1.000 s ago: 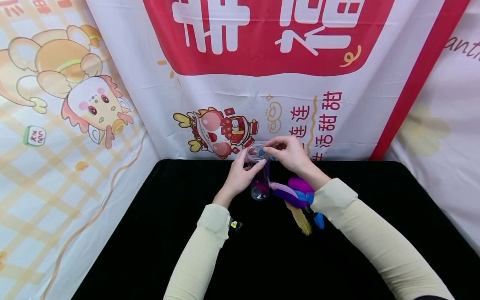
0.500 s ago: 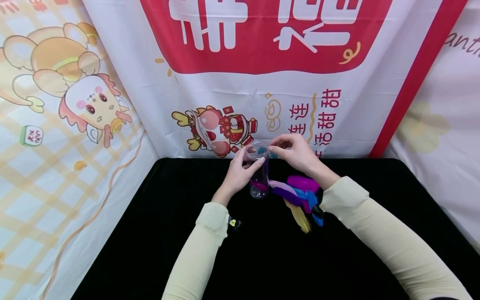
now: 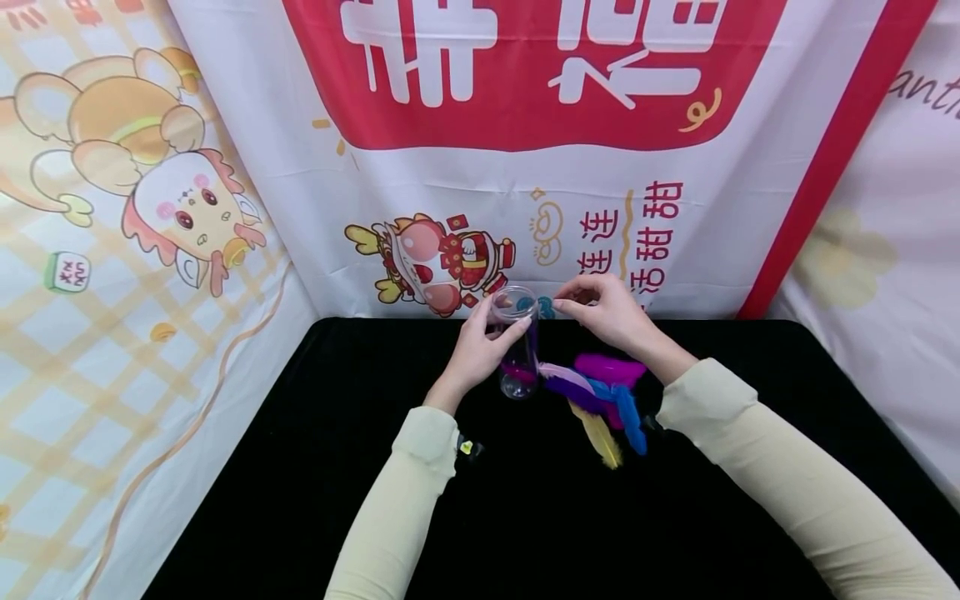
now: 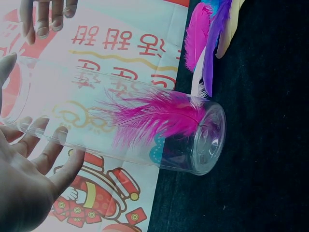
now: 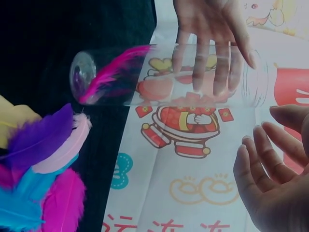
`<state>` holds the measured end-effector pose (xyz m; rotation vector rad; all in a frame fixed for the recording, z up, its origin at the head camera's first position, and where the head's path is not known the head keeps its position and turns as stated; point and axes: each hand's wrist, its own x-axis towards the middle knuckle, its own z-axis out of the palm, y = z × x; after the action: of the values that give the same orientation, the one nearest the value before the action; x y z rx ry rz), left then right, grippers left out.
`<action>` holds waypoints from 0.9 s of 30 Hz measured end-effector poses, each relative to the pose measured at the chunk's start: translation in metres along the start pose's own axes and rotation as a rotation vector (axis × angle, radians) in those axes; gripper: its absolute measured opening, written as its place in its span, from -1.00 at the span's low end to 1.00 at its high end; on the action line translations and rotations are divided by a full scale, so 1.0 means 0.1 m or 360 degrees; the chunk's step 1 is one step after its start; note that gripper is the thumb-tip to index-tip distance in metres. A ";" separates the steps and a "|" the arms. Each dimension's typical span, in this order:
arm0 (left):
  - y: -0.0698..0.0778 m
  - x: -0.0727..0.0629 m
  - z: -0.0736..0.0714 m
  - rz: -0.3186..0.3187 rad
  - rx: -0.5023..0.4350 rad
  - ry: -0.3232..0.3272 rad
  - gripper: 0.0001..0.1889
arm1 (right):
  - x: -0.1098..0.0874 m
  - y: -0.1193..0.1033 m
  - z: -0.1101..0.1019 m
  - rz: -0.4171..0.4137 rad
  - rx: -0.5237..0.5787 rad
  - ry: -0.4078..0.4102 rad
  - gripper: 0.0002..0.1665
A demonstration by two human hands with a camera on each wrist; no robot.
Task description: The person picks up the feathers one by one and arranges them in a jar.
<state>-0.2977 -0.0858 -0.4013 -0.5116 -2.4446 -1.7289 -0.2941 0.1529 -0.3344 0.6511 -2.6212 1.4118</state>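
Observation:
A clear, tall jar (image 3: 517,383) stands near the table's back edge, its round mouth uncovered. My left hand (image 3: 474,346) grips it near the top, thumb on one side and fingers on the other. Inside, a magenta feather (image 4: 159,116) leans with its quill end at the jar's bottom. To the right of the mouth, apart from it, hovers my right hand (image 3: 603,310); its fingers are loosely bent and nothing shows between them in the right wrist view. Several loose feathers (image 3: 592,392), purple, pale pink, blue, magenta and yellow, lie in a heap right of the jar.
The table (image 3: 375,500) has a black cloth top. A printed white and red banner (image 3: 450,183) hangs right behind the jar, and a patterned cloth (image 3: 150,333) hangs at the left. Small black wrist devices show beneath the sleeves.
My right hand has drawn back from the jar's mouth to the right. The left hand keeps its grip, and the jar stays in place.

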 end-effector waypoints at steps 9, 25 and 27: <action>-0.01 0.01 0.00 0.0014 -0.0016 -0.0003 -0.26 | -0.05 0.12 -0.06 -0.0008 -0.0025 0.0003 -0.79; -0.03 0.01 0.00 0.0032 -0.0009 -0.0008 -0.27 | -0.20 0.38 -0.17 0.0152 -0.0119 -0.0078 -0.76; -0.04 0.01 -0.01 0.0030 -0.0006 -0.0005 -0.27 | -0.22 0.42 -0.17 0.0147 -0.0136 -0.0097 -0.76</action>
<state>-0.3004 -0.0873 -0.4043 -0.5365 -2.4312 -1.7269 -0.2933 0.1945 -0.3632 0.5792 -2.7753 1.3141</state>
